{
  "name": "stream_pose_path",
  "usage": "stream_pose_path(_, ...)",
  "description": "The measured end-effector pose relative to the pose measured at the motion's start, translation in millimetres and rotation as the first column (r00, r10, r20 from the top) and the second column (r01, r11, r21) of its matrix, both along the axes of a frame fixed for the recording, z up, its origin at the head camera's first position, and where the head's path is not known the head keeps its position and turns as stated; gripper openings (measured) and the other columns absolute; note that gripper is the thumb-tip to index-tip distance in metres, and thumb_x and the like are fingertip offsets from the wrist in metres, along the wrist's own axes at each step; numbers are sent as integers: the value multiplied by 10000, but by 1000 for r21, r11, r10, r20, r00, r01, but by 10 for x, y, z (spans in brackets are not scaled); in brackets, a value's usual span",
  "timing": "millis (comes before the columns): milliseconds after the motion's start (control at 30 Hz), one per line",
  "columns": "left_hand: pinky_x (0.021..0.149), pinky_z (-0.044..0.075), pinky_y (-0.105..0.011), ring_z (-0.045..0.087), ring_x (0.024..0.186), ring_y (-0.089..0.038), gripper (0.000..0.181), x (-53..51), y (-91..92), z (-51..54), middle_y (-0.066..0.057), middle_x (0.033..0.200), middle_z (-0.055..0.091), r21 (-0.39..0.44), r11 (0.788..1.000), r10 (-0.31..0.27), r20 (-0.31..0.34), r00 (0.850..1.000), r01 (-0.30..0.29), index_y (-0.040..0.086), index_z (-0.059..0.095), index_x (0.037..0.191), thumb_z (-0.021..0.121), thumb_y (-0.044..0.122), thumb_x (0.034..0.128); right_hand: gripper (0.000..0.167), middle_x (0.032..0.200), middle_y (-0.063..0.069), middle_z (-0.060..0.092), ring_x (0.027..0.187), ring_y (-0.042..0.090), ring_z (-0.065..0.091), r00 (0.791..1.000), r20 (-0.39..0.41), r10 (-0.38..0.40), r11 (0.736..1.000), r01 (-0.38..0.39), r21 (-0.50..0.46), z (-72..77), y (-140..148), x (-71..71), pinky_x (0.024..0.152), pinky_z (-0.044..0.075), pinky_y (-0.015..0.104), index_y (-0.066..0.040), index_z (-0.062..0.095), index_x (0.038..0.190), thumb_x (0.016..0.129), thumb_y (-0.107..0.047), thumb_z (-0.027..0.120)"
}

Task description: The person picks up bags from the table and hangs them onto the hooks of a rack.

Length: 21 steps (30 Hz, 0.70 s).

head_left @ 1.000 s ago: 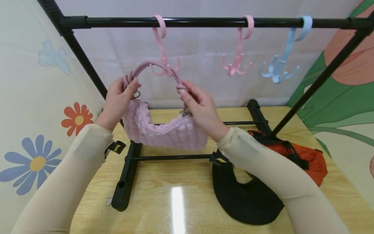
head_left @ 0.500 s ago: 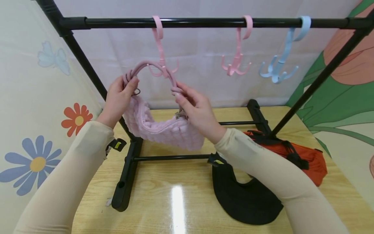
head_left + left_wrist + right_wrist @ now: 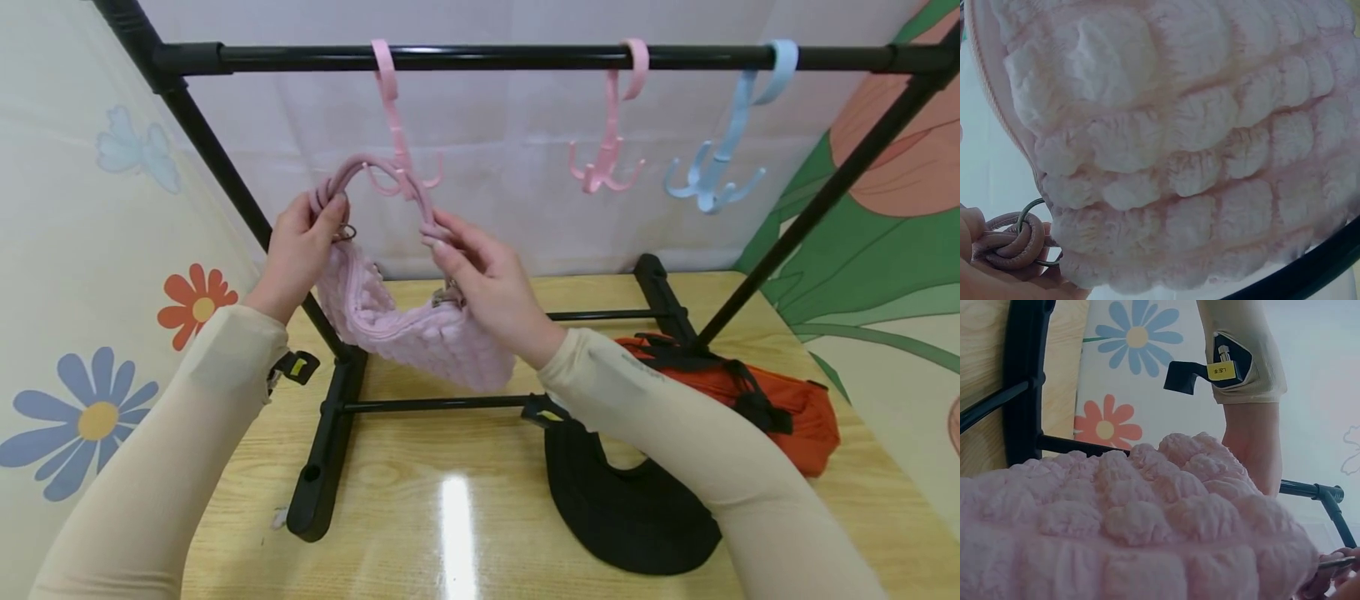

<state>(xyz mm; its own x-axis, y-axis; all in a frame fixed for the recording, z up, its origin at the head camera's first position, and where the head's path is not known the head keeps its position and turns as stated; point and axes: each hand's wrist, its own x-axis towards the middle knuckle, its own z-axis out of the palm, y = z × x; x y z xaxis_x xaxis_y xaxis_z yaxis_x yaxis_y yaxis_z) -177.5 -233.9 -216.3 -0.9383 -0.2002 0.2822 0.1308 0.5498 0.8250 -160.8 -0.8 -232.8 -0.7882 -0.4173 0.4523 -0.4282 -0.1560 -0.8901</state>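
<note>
Pink bag (image 3: 420, 337) hangs below the hands (image 3: 294, 254) (image 3: 497, 287), which pinch both ends of its arched handle (image 3: 360, 161).

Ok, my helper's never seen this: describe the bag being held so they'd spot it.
Find the black rack on the wooden table. Below its top bar, left of centre, the left hand and right hand hold the bag by its handle. It's pale pink and puffy, unlike the black item and red item to its right.

Staged indoor corner, flower-printed backdrop (image 3: 97, 283), white cloth (image 3: 517, 167), wood-grain table (image 3: 397, 500)
</note>
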Motion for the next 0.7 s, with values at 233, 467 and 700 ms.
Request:
stream_pose_path(233, 854, 409, -300, 491, 987, -232, 448, -22, 3, 10, -149, 1116, 544, -32, 999, -26, -3, 1000, 26, -8, 506, 1211, 421, 394, 1031, 453, 1334, 124, 579, 690, 112, 516, 999, 33, 2, 1000, -3, 5, -3, 20, 4, 600, 473, 201, -15, 401, 1458, 1013, -35, 482)
stream_pose_path(467, 1074, 338, -402, 468, 1231, -297, 502, -53, 26, 15, -242, 1296, 530, -22, 998, -61, -37, 997, 60, -65, 464, 1361, 396, 326, 1054, 481, 1337, 164, 568, 758, 118, 559, 999, 41, 10, 1000, -10, -14, -19, 26, -1, 618, 483, 212, -2, 372, 1469, 1005, -27, 497)
stream_pose_path(700, 1095, 306, -450, 406, 1317, -319, 553, -30, 41, 20, -220, 1404, 463, -39, 998, -57, 3, 998, 57, -50, 417, 1398, 386, 377, 1048, 473, 1359, 182, 546, 1179, 192, 571, 999, 23, 25, 999, -24, -36, -47, 39, -1, 880, 491, 245, 36, 359, 1461, 1007, -10, 483)
